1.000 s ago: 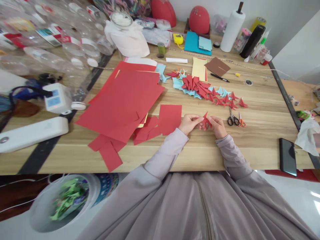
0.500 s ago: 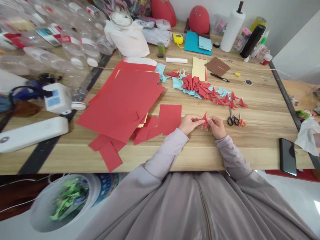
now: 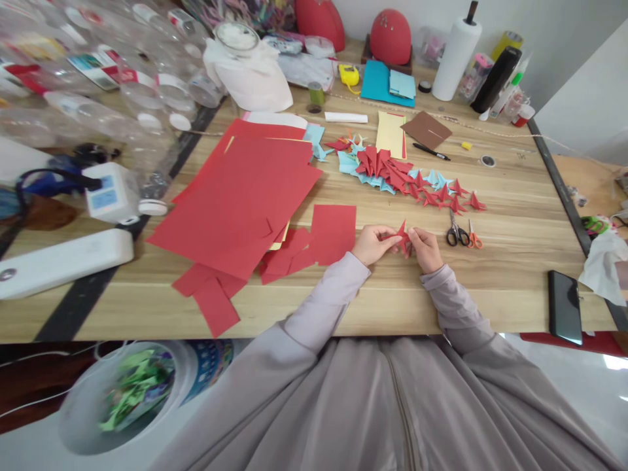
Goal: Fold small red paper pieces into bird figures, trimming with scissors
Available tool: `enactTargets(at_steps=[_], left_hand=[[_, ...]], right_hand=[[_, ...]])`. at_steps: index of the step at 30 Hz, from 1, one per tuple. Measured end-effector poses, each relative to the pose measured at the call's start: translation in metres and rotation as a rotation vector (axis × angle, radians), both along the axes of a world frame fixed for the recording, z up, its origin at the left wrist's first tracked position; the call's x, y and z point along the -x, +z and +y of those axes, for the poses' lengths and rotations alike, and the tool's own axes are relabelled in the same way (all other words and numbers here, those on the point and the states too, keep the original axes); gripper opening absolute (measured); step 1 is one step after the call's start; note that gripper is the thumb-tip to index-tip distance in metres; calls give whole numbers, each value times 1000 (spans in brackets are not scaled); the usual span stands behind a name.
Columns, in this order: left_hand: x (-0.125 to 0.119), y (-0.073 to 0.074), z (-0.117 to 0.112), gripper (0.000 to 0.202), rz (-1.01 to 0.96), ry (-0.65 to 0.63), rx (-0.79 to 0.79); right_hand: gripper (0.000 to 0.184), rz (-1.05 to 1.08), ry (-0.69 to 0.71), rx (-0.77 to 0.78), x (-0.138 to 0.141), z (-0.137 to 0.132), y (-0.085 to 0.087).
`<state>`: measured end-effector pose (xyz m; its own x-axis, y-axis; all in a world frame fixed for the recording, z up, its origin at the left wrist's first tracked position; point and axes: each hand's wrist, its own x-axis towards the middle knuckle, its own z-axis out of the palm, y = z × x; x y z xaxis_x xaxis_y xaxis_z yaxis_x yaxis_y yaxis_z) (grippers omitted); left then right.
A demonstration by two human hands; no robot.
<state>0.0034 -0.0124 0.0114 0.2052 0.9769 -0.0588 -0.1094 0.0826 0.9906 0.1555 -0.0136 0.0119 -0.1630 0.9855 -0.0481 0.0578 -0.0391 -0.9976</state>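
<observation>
My left hand (image 3: 373, 243) and my right hand (image 3: 426, 249) meet over the wooden table (image 3: 515, 261), both pinching a small folded red paper piece (image 3: 403, 234) between their fingertips. A red paper square (image 3: 334, 229) lies just left of my left hand. Beyond my hands runs a row of folded red and light-blue paper figures (image 3: 407, 178). Two pairs of scissors, a black pair (image 3: 456, 233) and an orange pair (image 3: 473, 235), lie just to the right of my right hand.
Large red paper sheets (image 3: 245, 196) and offcuts cover the table's left middle. Clear plastic bottles (image 3: 112, 85) pile at far left. A black phone (image 3: 564, 307) lies near the right front edge. Paper towel roll (image 3: 456, 59), pen (image 3: 430, 152) and coloured cards stand at the back. A bucket (image 3: 127, 392) sits below.
My right hand's fingers have drawn in closer to my left, folding the red piece narrower. Nothing else on the table has moved.
</observation>
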Motion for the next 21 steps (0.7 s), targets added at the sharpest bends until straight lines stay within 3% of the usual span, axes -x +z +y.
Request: enactTargets(at_steps=[11,21], left_hand=[[-1,1,1,24,-67,0,81],[-2,4,-1,26,-154,-10,105]], right_hand=[[45,-116,-5,-146,2,-3,-2],[51,-3,-1,-94,3,-2,1]])
